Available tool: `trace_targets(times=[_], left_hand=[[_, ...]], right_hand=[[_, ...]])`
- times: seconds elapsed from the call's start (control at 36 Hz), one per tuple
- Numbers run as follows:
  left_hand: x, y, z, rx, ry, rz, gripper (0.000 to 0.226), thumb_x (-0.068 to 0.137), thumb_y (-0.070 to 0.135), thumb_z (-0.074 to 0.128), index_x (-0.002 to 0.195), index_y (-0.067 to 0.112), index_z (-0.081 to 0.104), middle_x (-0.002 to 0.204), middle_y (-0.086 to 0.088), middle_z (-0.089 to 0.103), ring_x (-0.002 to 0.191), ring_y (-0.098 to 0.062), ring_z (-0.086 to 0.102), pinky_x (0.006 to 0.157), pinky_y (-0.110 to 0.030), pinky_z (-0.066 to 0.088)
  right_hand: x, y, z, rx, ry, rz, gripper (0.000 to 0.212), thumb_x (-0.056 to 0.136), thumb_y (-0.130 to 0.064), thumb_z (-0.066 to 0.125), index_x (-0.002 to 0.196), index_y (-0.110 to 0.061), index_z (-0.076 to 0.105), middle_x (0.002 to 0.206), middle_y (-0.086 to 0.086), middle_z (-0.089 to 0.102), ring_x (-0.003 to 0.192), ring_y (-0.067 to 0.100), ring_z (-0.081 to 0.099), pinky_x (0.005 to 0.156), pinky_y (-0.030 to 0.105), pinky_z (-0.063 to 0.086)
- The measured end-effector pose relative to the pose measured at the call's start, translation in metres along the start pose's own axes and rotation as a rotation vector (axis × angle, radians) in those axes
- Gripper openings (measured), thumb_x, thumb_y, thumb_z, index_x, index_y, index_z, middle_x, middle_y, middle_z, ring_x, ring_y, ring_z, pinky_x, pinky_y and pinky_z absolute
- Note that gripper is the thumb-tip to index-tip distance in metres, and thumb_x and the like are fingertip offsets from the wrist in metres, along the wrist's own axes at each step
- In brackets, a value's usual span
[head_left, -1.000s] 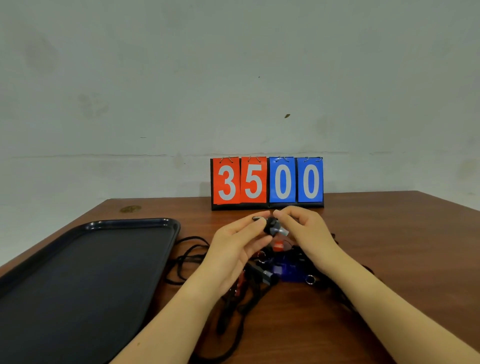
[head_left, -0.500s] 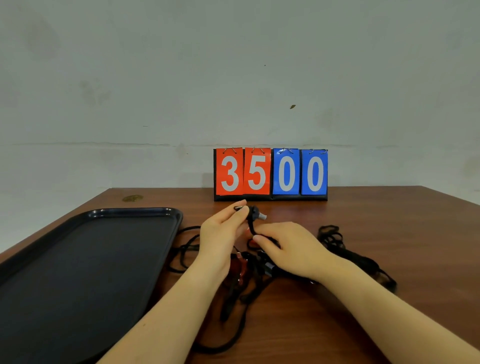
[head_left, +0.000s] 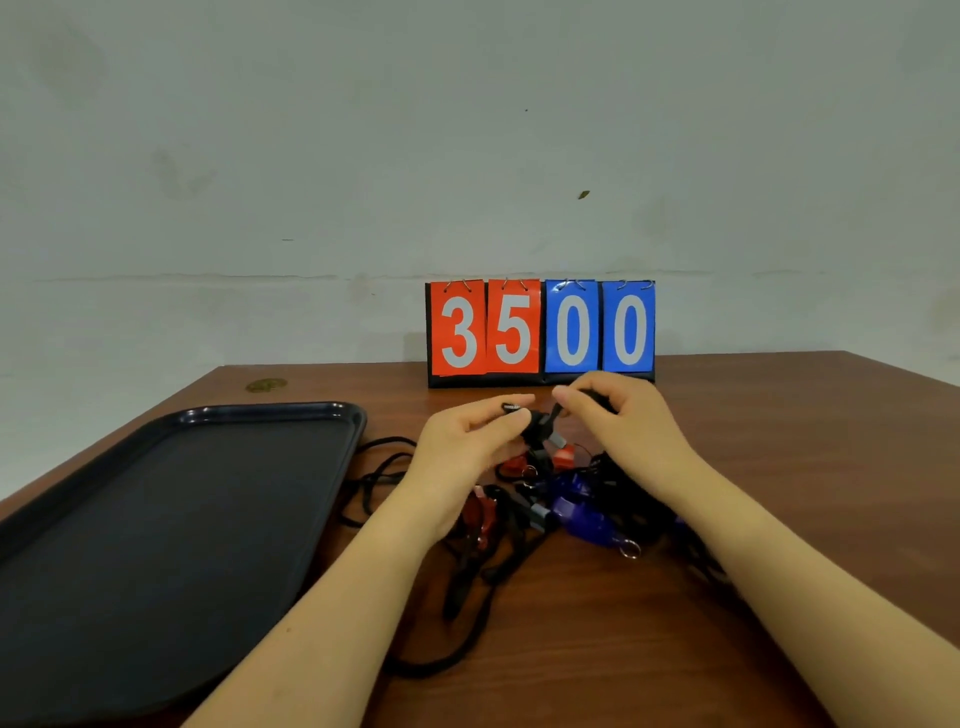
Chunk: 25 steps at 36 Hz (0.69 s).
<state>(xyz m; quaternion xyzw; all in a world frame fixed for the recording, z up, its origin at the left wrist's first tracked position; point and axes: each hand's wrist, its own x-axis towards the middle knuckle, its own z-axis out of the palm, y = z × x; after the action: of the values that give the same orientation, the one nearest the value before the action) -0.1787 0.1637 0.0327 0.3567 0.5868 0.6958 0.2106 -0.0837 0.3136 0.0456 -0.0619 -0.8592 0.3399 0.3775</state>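
Left hand (head_left: 470, 441) is pinching a black whistle (head_left: 540, 431) between thumb and curled fingers, holding it in the air above the desk (head_left: 779, 467), just in front of the flip scoreboard (head_left: 540, 332). The whistle's grey tip is pointing down and to the right. Right hand (head_left: 628, 423) is sitting just beside the left, fingers curled around the black cord (head_left: 557, 410) that is running up from the whistle; a dark bunch is showing inside its grip, but how much cord it is holding cannot be told.

Directly below both hands a tangled pile is lying on the desk: a blue whistle (head_left: 582, 514) with a key ring (head_left: 629, 548), a red whistle (head_left: 563, 457), a dark red whistle (head_left: 480, 512), and loose black lanyards (head_left: 467, 587) trailing toward the near edge. A black tray (head_left: 156, 519) is lying to the left of the pile, its right rim near the lanyard loops. The scoreboard is standing at the far edge, reading 3500.
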Motion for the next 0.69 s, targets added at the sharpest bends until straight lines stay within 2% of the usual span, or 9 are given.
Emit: trace_targets(times=[0.06,0.14,0.19,0.28,0.36,0.44,0.5,0.58,0.69], left_hand=[[-0.004,0.005,0.002,-0.214,-0.091,-0.065,0.022,0.093,0.010,0.057,0.113,0.013,0.068,0.106,-0.005,0.074,0.101,-0.015,0.069,0.086,-0.027,0.056],[-0.006,0.011,0.007,-0.412,-0.137,-0.113,0.021,0.089,0.010,0.057,0.106,0.011,0.070,0.106,-0.009,0.073,0.100,-0.018,0.070,0.079,-0.026,0.058],[-0.006,0.012,0.009,-0.538,-0.135,-0.112,0.025,0.081,0.012,0.061,0.104,0.009,0.070,0.108,-0.012,0.072,0.102,-0.020,0.069,0.080,-0.028,0.058],[-0.003,0.011,0.009,-0.735,-0.105,-0.125,0.030,0.078,0.009,0.061,0.107,0.002,0.067,0.108,-0.017,0.071,0.101,-0.024,0.070,0.082,-0.030,0.058],[0.000,0.008,0.006,-0.875,-0.012,-0.131,0.036,0.080,0.007,0.061,0.115,-0.001,0.062,0.114,-0.020,0.068,0.106,-0.026,0.067,0.080,-0.030,0.059],[0.003,0.002,0.004,-0.804,0.105,-0.113,0.031,0.086,0.007,0.061,0.117,0.002,0.062,0.113,-0.018,0.069,0.107,-0.025,0.067,0.082,-0.031,0.059],[0.004,-0.002,0.004,-0.672,0.186,-0.091,0.024,0.090,0.007,0.059,0.113,0.005,0.065,0.108,-0.014,0.072,0.103,-0.023,0.069,0.086,-0.033,0.058],[0.004,-0.005,0.003,-0.506,0.273,-0.053,0.021,0.091,0.007,0.060,0.111,0.008,0.067,0.104,-0.010,0.074,0.097,-0.019,0.071,0.087,-0.032,0.056],[0.003,-0.004,0.002,-0.418,0.312,-0.018,0.020,0.092,0.008,0.060,0.111,0.010,0.068,0.101,-0.007,0.075,0.095,-0.015,0.071,0.084,-0.028,0.057]], right_hand=[[0.001,0.000,-0.001,0.070,0.034,0.030,0.019,0.092,-0.030,0.060,0.073,-0.032,0.064,0.066,-0.021,0.064,0.068,-0.006,0.057,0.064,0.003,0.040],[0.001,-0.002,-0.002,0.139,0.068,0.058,0.025,0.094,-0.029,0.057,0.071,-0.025,0.065,0.057,-0.020,0.060,0.057,-0.007,0.053,0.059,0.002,0.038],[0.001,-0.003,0.001,0.146,0.057,0.050,0.027,0.095,-0.027,0.055,0.069,-0.024,0.063,0.054,-0.021,0.058,0.053,-0.008,0.050,0.058,0.003,0.037],[-0.002,-0.003,0.011,0.085,-0.010,0.045,0.028,0.098,-0.022,0.050,0.074,-0.026,0.064,0.059,-0.021,0.061,0.057,-0.007,0.053,0.060,0.005,0.042],[-0.005,-0.001,0.022,-0.080,-0.121,-0.007,0.024,0.099,-0.029,0.047,0.085,-0.027,0.067,0.076,-0.009,0.067,0.071,0.000,0.061,0.071,0.018,0.051],[-0.008,0.002,0.029,-0.288,-0.207,-0.098,0.023,0.099,-0.030,0.046,0.084,-0.026,0.063,0.073,-0.009,0.063,0.070,0.003,0.058,0.070,0.025,0.049],[-0.008,0.004,0.030,-0.398,-0.222,-0.159,0.025,0.100,-0.030,0.045,0.094,-0.020,0.066,0.078,-0.005,0.066,0.073,0.008,0.059,0.070,0.030,0.049],[-0.009,0.006,0.028,-0.437,-0.252,-0.194,0.025,0.101,-0.031,0.044,0.104,-0.021,0.066,0.084,-0.006,0.068,0.075,0.009,0.058,0.070,0.027,0.047],[-0.010,0.004,0.027,-0.463,-0.262,-0.243,0.028,0.101,-0.032,0.043,0.090,-0.017,0.064,0.075,-0.004,0.064,0.069,0.011,0.056,0.065,0.028,0.045]])
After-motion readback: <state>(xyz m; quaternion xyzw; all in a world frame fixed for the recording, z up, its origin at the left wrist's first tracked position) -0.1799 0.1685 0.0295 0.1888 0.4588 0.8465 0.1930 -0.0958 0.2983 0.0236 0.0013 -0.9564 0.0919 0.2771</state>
